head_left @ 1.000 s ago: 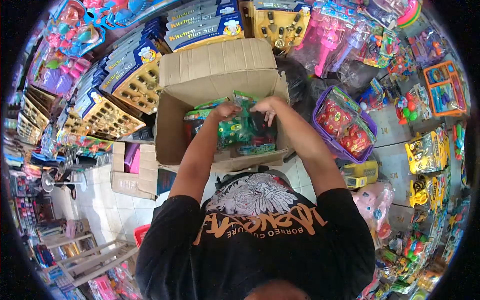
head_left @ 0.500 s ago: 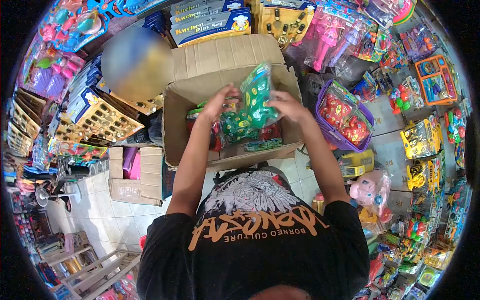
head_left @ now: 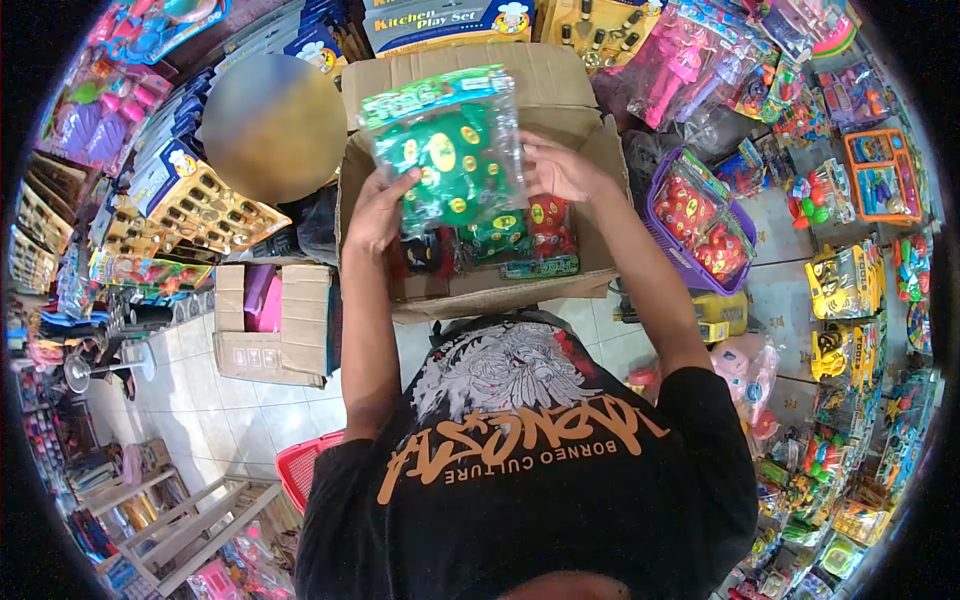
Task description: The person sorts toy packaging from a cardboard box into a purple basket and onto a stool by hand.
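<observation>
A clear plastic packet (head_left: 445, 155) with a green, yellow-spotted item inside and a printed green header stands above the open cardboard box (head_left: 490, 300). My left hand (head_left: 378, 212) grips its left edge, thumb on the front. At the packet's right edge is my right hand (head_left: 562, 170), its fingers closed on the plastic and partly hidden behind it. Lower in the box lie another green packet (head_left: 495, 238) and a red packet (head_left: 552, 225). A dark packet (head_left: 425, 252) shows beneath my left wrist.
To the right, a purple basket (head_left: 655, 250) holds red packets. A smaller cardboard box (head_left: 265, 350) sits on the tiled floor at left, and a red basket (head_left: 300, 470) is beside my left sleeve. Carded kitchen play sets (head_left: 450, 25) stand behind the box; hanging toys line the right side.
The green packet has come up out of the box and to the left, turning its front towards me. My left hand has taken hold of its left edge.
</observation>
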The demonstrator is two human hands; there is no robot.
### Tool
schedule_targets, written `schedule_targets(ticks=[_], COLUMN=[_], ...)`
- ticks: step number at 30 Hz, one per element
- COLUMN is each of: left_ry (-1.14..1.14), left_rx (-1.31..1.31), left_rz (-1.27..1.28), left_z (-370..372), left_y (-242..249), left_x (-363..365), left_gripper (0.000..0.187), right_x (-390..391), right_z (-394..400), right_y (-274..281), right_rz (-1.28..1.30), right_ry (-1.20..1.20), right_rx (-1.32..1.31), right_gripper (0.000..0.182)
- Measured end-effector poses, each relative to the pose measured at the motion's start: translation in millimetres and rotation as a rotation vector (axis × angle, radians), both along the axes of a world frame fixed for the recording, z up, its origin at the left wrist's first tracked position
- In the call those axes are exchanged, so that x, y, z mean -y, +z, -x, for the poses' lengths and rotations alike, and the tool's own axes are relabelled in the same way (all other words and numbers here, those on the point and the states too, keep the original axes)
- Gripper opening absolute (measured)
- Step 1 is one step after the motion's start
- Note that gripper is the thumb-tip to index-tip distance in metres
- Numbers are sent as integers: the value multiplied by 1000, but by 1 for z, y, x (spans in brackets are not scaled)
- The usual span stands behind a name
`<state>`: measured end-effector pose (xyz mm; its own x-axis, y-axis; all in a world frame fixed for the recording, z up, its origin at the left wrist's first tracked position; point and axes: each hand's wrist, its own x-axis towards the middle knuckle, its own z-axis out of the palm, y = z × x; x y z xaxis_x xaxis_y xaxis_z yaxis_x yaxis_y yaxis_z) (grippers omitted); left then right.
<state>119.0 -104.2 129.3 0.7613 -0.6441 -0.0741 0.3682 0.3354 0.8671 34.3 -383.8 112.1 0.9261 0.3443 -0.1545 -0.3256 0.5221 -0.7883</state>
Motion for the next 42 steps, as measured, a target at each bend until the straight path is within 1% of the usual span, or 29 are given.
schedule_targets(ticks=[1, 2, 3, 4, 5, 7, 8, 10, 11, 12, 14, 15, 16, 20, 22, 23, 24, 26, 29, 30, 31, 32, 34, 35, 36, 38, 39, 40, 42], left_ry=[52, 106, 177, 185, 210, 295, 305, 376, 407, 415, 438, 452, 462, 510, 546, 562, 576, 582, 591, 572, 552, 548, 608, 597, 591, 574, 556, 539, 521], left_rx=[3, 5, 17, 13, -10, -44, -49, -65, -87, -90, -87, -76, -78, -103, -115, -129, -145, -170, -204, -200, -193, -190, -209, -208, -207, -207, -196, -182, -178], left_rz=[-18, -36, -46, -44, -42, -49, -48, -92, -101, -101, -81, -68, -68, -45, -22, -14, -7, 0, 0, -10, -18, -17, 59, 66, 114, 174, 195, 217, 251], left_z=[1, 3, 4, 3, 3, 10, 12, 17, 22, 23, 26, 29, 32, 39, 43, 46, 50, 52, 55, 55, 55, 55, 56, 55, 54, 52, 52, 52, 51], left_y=[3, 7, 4, 3, 1, 2, 0, -2, -3, -6, -13, -12, -12, -11, -8, -6, -6, -12, -20, -21, -21, -21, -15, -15, -14, -12, -9, -7, -7], left_x=[-10, -21, -29, -37, -46, -54, -56, -59, -59, -61, -63, -63, -65, -72, -74, -74, -75, -77, -80, -81, -81, -81, -77, -76, -76, -72, -71, -70, -67], left_gripper=[40, 40, 40, 40, 39, 35, 35, 31, 31, 31, 32, 33, 33, 34, 34, 34, 34, 34, 34, 41, 47, 47, 38, 38, 40, 42, 44, 45, 45], right_x=[-1, 1, 6, 9, 11, 9, 9, -4, -6, -5, -1, 2, 1, -13, -18, -28, -27, -21, -26, -26, -24, -22, -23, -21, -11, 20, 31, 37, 45], right_z=[-2, -6, -11, -13, -15, -18, -20, -22, -25, -32, -47, -54, -58, -73, -75, -75, -76, -77, -73, -71, -68, -65, -51, -46, -45, -39, -34, -26, -1], right_y=[-2, -15, -35, -55, -73, -87, -92, -79, -83, -89, -116, -141, -148, -151, -138, -106, -110, -118, -109, -106, -102, -97, -58, -45, -51, -66, -56, -38, 1], right_rz=[84, 87, 364, 641, 644, 1266, 1268, 1487, 1484, 1526, 1566, 1622, 1677, 1733, 1757, 1728, 1725, 1477, 1409, 1406, 1386, 1368, 1349, 1330, 1338, 1559, 1405, 1419, 1276], right_ry=[2, 7, -13, -32, -20, 191, 203, 196, 207, 276, 351, 360, 371, 517, 599, 744, 759, 830, 864, 864, 843, 820, 781, 749, 737, 566, 555, 545, 288], right_rx=[-16, -13, -145, -280, -285, -121, -118, 29, 31, 107, 188, 191, 195, 105, 192, 97, 101, -100, -68, -67, -73, -80, -93, -105, -113, 108, 88, 84, 135], right_gripper=[58, 58, 61, 65, 65, 78, 78, 80, 80, 81, 82, 87, 92, 100, 94, 91, 91, 80, 76, 76, 76, 76, 78, 80, 80, 79, 76, 76, 73])
